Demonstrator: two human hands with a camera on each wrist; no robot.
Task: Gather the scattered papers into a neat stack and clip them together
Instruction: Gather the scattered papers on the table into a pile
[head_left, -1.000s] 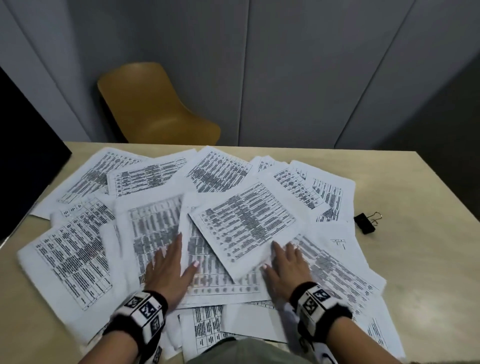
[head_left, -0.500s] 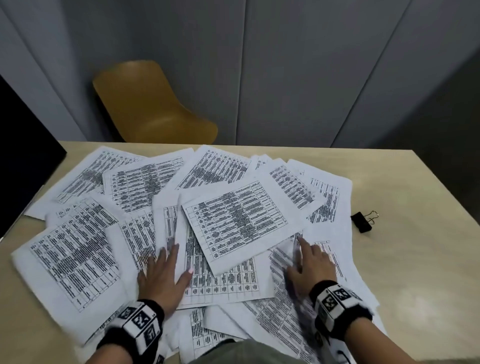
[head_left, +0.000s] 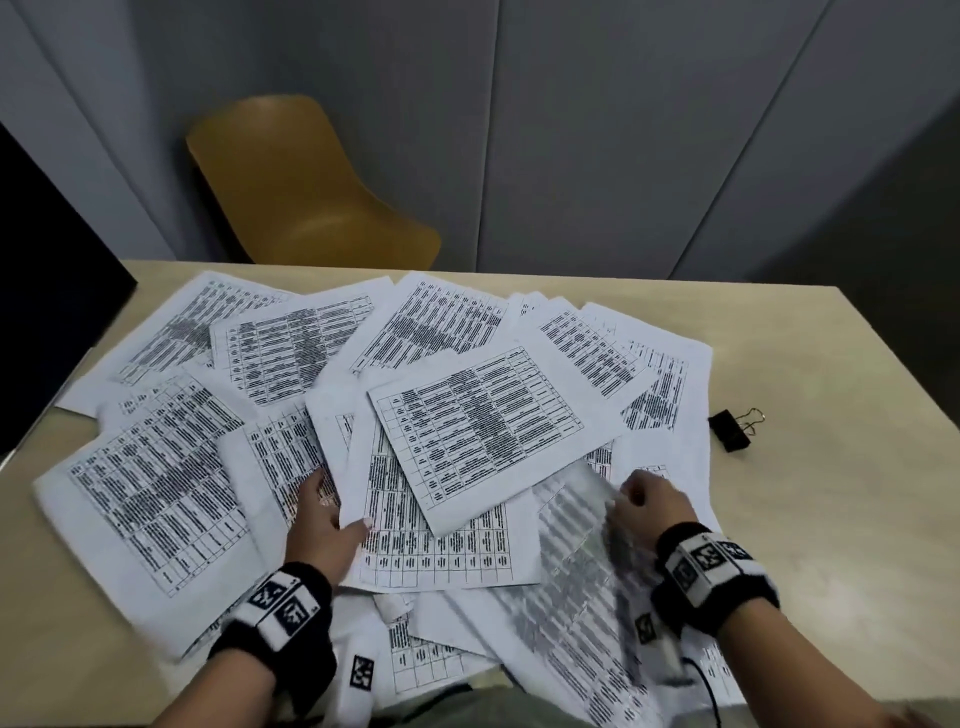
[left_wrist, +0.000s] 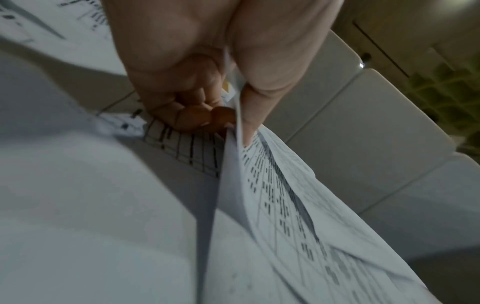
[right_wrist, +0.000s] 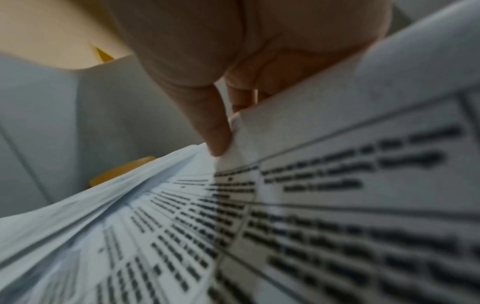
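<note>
Several printed sheets (head_left: 483, 421) lie scattered and overlapping across the beige table (head_left: 831, 519). My left hand (head_left: 332, 519) pinches the left edge of a few middle sheets (left_wrist: 249, 164), thumb on top and fingers underneath, lifting that edge. My right hand (head_left: 644, 504) pinches the top corner of a blurred, raised sheet (head_left: 576, 561) at the lower right; in the right wrist view the thumb (right_wrist: 215, 133) presses on that corner (right_wrist: 239, 131). A black binder clip (head_left: 731, 429) with wire handles lies on bare table right of the papers, away from both hands.
A yellow chair (head_left: 306, 192) stands behind the table against grey wall panels. A dark screen (head_left: 47, 322) juts in at the left edge. Bare tabletop shows on the right side around the clip.
Both hands went from lying flat on the papers to pinching sheets. The right hand slid right and lifted a sheet's corner; the left hand slipped under the middle sheets' edge.
</note>
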